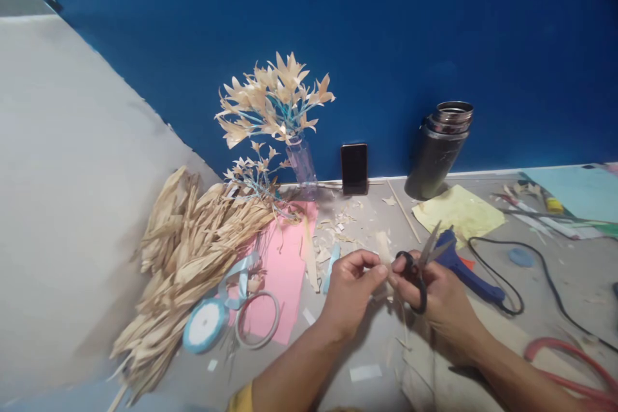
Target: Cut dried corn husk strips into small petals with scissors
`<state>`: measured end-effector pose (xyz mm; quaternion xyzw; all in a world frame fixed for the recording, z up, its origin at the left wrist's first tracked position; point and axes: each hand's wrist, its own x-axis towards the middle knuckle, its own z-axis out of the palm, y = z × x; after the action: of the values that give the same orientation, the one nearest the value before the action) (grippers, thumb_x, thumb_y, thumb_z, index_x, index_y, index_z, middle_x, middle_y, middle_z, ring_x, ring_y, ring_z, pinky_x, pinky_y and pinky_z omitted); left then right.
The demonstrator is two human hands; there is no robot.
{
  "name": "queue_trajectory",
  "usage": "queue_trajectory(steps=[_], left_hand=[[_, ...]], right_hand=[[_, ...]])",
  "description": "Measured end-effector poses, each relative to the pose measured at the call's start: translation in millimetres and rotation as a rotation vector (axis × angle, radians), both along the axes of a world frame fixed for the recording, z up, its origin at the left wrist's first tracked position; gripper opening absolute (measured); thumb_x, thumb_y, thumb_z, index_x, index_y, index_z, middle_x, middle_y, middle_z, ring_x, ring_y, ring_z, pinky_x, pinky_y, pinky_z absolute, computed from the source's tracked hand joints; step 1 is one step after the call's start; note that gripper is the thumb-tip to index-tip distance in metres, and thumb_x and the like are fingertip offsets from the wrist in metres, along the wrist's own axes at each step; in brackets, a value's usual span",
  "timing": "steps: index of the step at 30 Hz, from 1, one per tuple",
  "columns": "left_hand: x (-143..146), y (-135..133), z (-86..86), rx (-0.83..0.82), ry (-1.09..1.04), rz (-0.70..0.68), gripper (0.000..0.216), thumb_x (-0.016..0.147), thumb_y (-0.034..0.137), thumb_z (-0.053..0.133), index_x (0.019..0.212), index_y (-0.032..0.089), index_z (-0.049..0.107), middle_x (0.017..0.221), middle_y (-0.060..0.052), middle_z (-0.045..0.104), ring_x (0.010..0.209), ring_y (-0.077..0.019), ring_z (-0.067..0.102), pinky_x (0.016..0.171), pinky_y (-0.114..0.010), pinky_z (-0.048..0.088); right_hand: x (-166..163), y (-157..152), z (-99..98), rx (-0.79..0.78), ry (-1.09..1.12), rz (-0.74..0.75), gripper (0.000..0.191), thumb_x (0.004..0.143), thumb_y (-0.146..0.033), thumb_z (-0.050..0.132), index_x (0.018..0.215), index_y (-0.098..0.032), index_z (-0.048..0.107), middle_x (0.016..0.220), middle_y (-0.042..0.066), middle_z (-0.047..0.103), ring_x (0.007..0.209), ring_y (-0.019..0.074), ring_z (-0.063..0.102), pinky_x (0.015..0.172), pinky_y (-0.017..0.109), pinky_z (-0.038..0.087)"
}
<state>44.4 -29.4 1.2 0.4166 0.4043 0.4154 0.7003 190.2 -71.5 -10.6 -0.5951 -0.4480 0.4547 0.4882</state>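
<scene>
My left hand (351,296) is closed in a pinch on a small pale strip of corn husk (383,246). The fingertips of my right hand (447,309) meet it at the same strip. Black-handled scissors (427,253) are held in my right hand, their blades parted and pointing up and away from the husk. Fingers partly cover the lower end of the strip. Just beyond my right hand lies a blue glue gun (466,275) with a black cord. Scraps of husk (340,226) are scattered on the table ahead of my left hand.
Dried corn husks (203,251) are heaped at left, by a blue ribbon spool (205,326), a tape ring (257,320) and pink paper (284,277). Husk flowers (275,100) stand in a clear bottle (302,164). Behind are a phone (354,169) and a dark flask (438,154); red-handled pliers-like tool (574,367) lies front right.
</scene>
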Motion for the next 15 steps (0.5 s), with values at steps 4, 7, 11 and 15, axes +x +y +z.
queue_trajectory(steps=[4,7,11,15], left_hand=[[-9.9,10.2,6.7,0.016,0.001,-0.006,0.017,0.073,0.030,0.072,0.073,0.017,0.060,0.068,-0.002,0.064,0.059,-0.0106,0.052,0.059,-0.023,0.039],[-22.1,17.7,15.8,0.076,0.118,-0.073,0.012,0.071,0.024,0.068,0.069,0.017,0.059,0.063,-0.002,0.064,0.055,-0.0102,0.050,0.055,-0.023,0.037],[-35.7,19.5,21.2,0.159,0.216,-0.174,0.012,0.069,0.022,0.067,0.063,0.017,0.058,0.068,-0.006,0.068,0.064,-0.0140,0.058,0.060,-0.024,0.041],[-44.0,18.8,21.0,0.139,0.135,-0.200,0.016,0.069,0.027,0.068,0.064,0.017,0.058,0.071,-0.009,0.071,0.068,-0.0184,0.065,0.062,-0.027,0.045]], right_hand=[[4.7,-0.5,5.4,-0.074,0.002,0.275,0.021,0.074,-0.032,0.069,0.088,-0.020,0.059,0.077,-0.001,0.061,0.070,0.0166,0.056,0.060,0.025,0.045],[9.2,0.0,8.7,-0.091,-0.130,0.428,0.013,0.074,-0.027,0.064,0.085,-0.020,0.060,0.077,-0.002,0.061,0.069,0.0158,0.053,0.059,0.024,0.041],[11.0,1.2,9.4,-0.126,-0.362,0.501,0.007,0.071,-0.022,0.063,0.073,-0.020,0.057,0.063,-0.005,0.049,0.061,0.0131,0.042,0.053,0.022,0.033],[10.7,0.9,8.3,-0.117,-0.414,0.522,0.009,0.073,-0.025,0.062,0.072,-0.020,0.055,0.061,-0.007,0.044,0.059,0.0124,0.039,0.051,0.023,0.027]])
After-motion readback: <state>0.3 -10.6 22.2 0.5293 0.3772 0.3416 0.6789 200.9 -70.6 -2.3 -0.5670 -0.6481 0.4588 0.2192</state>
